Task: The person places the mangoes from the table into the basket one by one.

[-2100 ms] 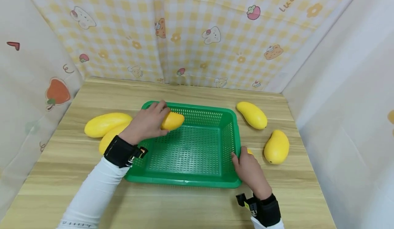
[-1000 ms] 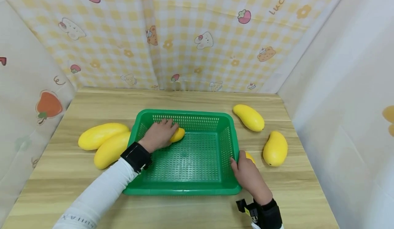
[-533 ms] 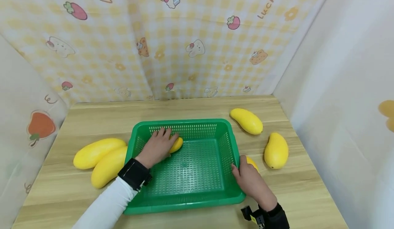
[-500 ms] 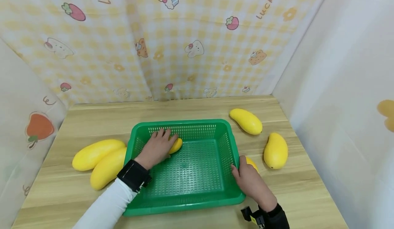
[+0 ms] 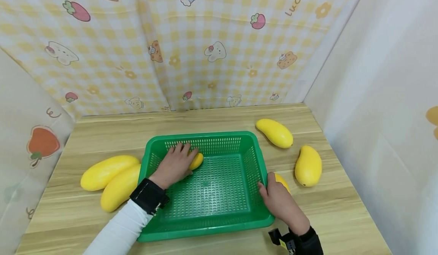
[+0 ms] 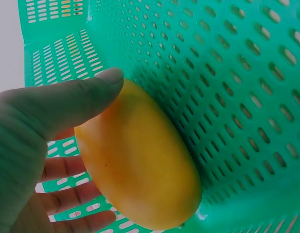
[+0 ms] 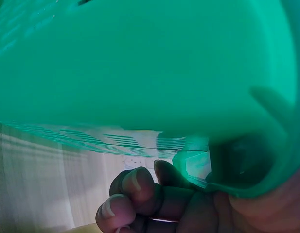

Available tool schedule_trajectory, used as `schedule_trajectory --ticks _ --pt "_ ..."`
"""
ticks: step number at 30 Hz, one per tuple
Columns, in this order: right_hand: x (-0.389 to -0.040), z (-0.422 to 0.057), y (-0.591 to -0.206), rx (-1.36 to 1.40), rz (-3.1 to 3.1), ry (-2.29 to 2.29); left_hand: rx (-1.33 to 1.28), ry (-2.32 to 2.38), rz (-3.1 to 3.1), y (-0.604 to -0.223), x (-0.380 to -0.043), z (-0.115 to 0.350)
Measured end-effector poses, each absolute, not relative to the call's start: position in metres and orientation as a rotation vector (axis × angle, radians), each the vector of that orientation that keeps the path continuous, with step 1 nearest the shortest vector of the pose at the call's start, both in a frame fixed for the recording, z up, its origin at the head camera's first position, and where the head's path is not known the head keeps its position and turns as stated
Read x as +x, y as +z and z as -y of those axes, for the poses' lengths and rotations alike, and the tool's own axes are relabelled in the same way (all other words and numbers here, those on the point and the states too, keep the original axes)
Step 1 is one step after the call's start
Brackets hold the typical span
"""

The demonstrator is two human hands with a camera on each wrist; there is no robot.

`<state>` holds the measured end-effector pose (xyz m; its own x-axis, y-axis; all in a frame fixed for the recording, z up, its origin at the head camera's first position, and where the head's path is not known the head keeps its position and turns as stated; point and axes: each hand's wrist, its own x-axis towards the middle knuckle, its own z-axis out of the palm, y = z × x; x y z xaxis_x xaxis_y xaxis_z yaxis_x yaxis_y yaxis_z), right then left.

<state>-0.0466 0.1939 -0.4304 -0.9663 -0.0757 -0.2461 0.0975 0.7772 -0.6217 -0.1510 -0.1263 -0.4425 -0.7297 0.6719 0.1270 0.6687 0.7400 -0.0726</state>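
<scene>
A green plastic basket (image 5: 202, 232) with perforated walls stands on the wooden table. Inside it, at the back left, my left hand (image 5: 174, 165) holds a yellow mango (image 6: 145, 165) low against the basket floor. In the left wrist view the thumb lies on the mango's upper end and the other fingers are partly hidden behind it. My right hand (image 5: 278, 200) grips the basket's right rim, its curled fingers showing below the rim in the right wrist view. Just beyond that hand lies another mango (image 5: 282, 182), mostly hidden by it.
Two mangoes, an upper one (image 5: 108, 172) and a lower one (image 5: 120, 188), lie side by side left of the basket. To its right are a back mango (image 5: 275, 133) and a front mango (image 5: 308, 166). A checked curtain (image 5: 205, 38) hangs behind the table (image 5: 219, 118).
My left hand has lowered the mango from rim height to the basket floor. The head view has shifted, and the basket sits slightly turned. My right hand has stayed on the rim.
</scene>
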Motion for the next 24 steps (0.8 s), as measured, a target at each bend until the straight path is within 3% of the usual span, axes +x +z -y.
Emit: schedule_trajectory --ticks 15,24 --pt "-0.041 -0.198 -0.426 0.050 -2.690 -0.977 -1.077 -0.076 2.821 -0.433 -0.147 0.124" --pt "-0.045 -0.197 -0.429 0.002 -2.723 -0.948 -0.894 -0.201 2.899 -0.384 -0.129 0.151"
